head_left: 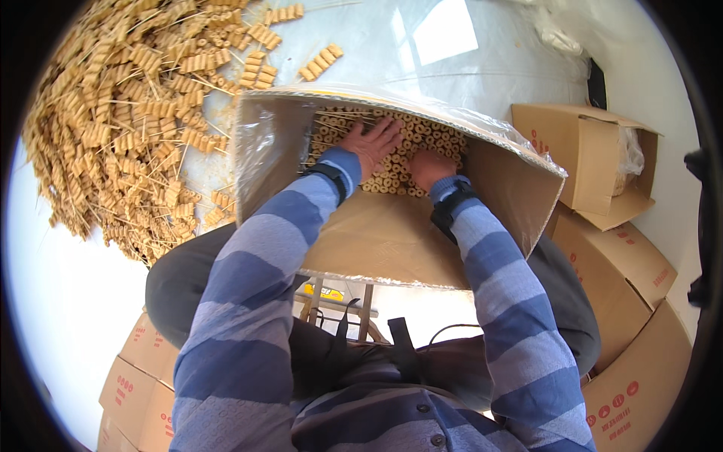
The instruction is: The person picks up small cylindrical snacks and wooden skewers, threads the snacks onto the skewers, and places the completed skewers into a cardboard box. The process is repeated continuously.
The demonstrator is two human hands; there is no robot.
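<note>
Left fingers [385,135] wide on skewered snacks [391,181]

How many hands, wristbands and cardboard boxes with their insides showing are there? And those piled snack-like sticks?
Hands: 2 (left hand, right hand)
Dark wristbands: 2
Cardboard boxes with insides showing: 2 (front box, right-side box)
Piled ridged brown pieces on sticks: too many to count
Total counted: 6

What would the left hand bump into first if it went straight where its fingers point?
The left hand would probably meet more of the packed golden pieces inside the cardboard box, though depth is hard to judge.
</note>
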